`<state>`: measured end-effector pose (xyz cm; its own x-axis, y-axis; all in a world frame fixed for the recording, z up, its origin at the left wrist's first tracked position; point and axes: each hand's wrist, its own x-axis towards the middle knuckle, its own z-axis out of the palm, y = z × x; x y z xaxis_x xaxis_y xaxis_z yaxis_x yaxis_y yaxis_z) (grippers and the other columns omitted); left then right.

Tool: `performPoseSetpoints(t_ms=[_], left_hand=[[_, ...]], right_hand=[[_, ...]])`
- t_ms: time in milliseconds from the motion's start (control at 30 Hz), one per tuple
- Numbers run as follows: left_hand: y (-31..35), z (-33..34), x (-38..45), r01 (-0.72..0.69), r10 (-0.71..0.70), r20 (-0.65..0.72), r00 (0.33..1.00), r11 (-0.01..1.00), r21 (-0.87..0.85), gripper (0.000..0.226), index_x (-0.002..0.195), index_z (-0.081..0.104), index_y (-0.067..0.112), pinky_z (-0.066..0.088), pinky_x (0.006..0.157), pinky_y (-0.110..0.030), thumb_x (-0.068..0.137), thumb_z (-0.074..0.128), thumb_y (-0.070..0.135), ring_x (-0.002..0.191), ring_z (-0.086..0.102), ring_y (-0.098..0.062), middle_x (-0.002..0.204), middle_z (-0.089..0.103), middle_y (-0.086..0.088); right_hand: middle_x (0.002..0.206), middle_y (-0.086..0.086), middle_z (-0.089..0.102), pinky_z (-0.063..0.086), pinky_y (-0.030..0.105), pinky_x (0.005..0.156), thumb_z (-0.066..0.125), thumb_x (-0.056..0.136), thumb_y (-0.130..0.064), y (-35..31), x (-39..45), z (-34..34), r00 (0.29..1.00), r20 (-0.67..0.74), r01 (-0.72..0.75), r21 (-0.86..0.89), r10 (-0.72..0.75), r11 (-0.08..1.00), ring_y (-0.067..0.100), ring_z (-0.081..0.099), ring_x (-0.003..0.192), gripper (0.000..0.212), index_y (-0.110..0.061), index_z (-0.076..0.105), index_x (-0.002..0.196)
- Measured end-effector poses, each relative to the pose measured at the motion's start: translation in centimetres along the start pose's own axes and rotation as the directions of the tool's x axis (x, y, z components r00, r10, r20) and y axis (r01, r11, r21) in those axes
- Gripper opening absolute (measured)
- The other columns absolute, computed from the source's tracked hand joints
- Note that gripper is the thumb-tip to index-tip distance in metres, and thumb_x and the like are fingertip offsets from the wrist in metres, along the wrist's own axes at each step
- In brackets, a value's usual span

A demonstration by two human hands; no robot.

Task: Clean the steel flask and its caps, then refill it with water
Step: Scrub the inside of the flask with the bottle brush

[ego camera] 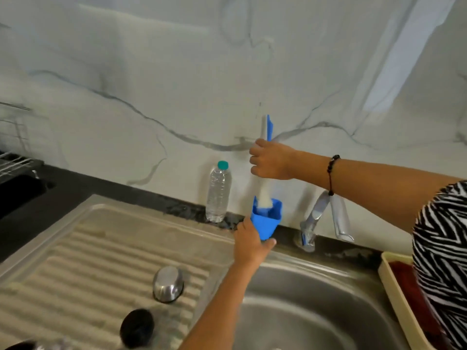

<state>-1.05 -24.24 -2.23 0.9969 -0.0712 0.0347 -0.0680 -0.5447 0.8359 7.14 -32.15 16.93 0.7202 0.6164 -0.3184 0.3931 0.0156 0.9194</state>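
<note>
My right hand (271, 160) grips the blue and white handle of a bottle brush (264, 190) and holds it upright against the marble wall. Its white lower end sits in a blue plastic holder (267, 221). My left hand (250, 245) grips that holder from below and to the left. On the ribbed draining board lie a steel cap (168, 284) and a black cap (137, 327). The steel flask itself is not clearly in view.
A clear water bottle (218, 192) with a teal lid stands at the wall left of the holder. The chrome tap (316, 218) rises right of it over the steel sink (316, 311). A cream tray (396, 294) sits at the right; a dish rack (12, 157) at far left.
</note>
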Motion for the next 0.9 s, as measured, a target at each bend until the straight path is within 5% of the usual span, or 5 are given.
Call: performPoseSetpoints(t_ms=[233,400,633,767,900], left_hand=[[0.4,3.1,3.9,0.089,-0.100,-0.083,0.992,0.988,-0.125,0.109,0.147,0.012,0.000,0.035,0.106,-0.039,0.070,0.080,0.038,0.128,0.037,-0.031,0.140,0.036,-0.016],[0.5,4.1,4.5,0.065,-0.089,-0.130,0.988,0.982,-0.179,0.107,0.148,0.014,0.000,0.036,0.107,-0.039,0.071,0.081,0.034,0.130,0.038,-0.031,0.141,0.036,-0.016],[0.5,3.9,4.2,0.048,-0.070,-0.110,0.991,0.979,-0.196,0.100,0.149,0.011,0.003,0.036,0.106,-0.036,0.078,0.076,0.027,0.133,0.038,-0.027,0.147,0.033,-0.012],[0.8,3.0,3.8,0.071,-0.076,-0.037,0.996,0.990,-0.121,0.104,0.150,0.001,0.006,0.037,0.106,-0.036,0.079,0.075,0.017,0.133,0.037,-0.027,0.149,0.028,-0.013],[1.9,1.8,2.5,0.099,-0.099,0.024,0.995,0.995,-0.023,0.103,0.149,-0.004,0.006,0.035,0.106,-0.037,0.081,0.072,0.015,0.133,0.035,-0.030,0.150,0.023,-0.015]], right_hand=[[0.054,-0.007,0.055,0.046,0.038,0.081,0.079,0.055,-0.015,-0.2,0.3,2.8,1.000,0.001,-0.019,-0.147,0.019,0.989,0.018,0.052,0.071,0.022,-0.026,0.060,0.057],[0.057,-0.006,0.058,0.038,0.029,0.064,0.074,0.060,-0.010,0.9,-0.6,3.3,0.999,-0.006,-0.038,-0.118,0.038,0.992,0.015,0.053,0.062,0.023,-0.025,0.056,0.054],[0.077,-0.001,0.066,0.040,0.030,0.071,0.057,0.079,-0.002,0.5,-2.8,2.6,0.998,0.005,-0.063,-0.021,0.063,0.998,0.019,0.056,0.076,0.020,-0.021,0.057,0.071],[0.052,-0.005,0.053,0.030,0.027,0.058,0.056,0.061,0.001,2.4,-5.9,0.6,0.981,0.018,-0.190,-0.063,0.191,0.980,0.015,0.044,0.056,0.034,-0.017,0.030,0.050],[0.069,0.001,0.047,0.032,0.030,0.065,0.051,0.080,0.004,4.9,-9.1,-1.8,0.975,0.038,-0.216,-0.035,0.217,0.976,0.021,0.046,0.068,0.038,-0.012,0.025,0.058]])
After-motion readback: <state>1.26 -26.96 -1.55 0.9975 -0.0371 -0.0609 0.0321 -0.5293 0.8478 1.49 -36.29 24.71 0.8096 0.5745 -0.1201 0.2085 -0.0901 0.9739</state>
